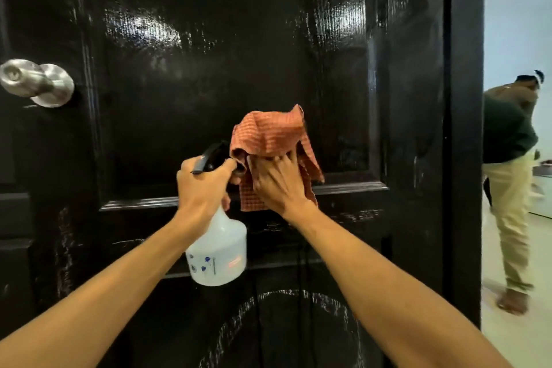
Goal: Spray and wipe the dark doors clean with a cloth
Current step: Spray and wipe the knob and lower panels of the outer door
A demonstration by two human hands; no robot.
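Observation:
A glossy black panelled door (209,75) fills the view, with wet streaks and a white chalky arc low down. My left hand (203,185) grips the neck and black trigger of a white spray bottle (218,251), which hangs in front of the door's lower rail. My right hand (277,182) presses a crumpled orange checked cloth (274,140) flat against the door at the bottom edge of the upper panel. The cloth's top folds stand up above my fingers and touch the bottle's nozzle side.
A silver round door knob (35,82) sticks out at the far left. The door's black frame edge (466,128) runs down the right. Beyond it, a person in a dark top and beige trousers (510,188) stands on a pale floor.

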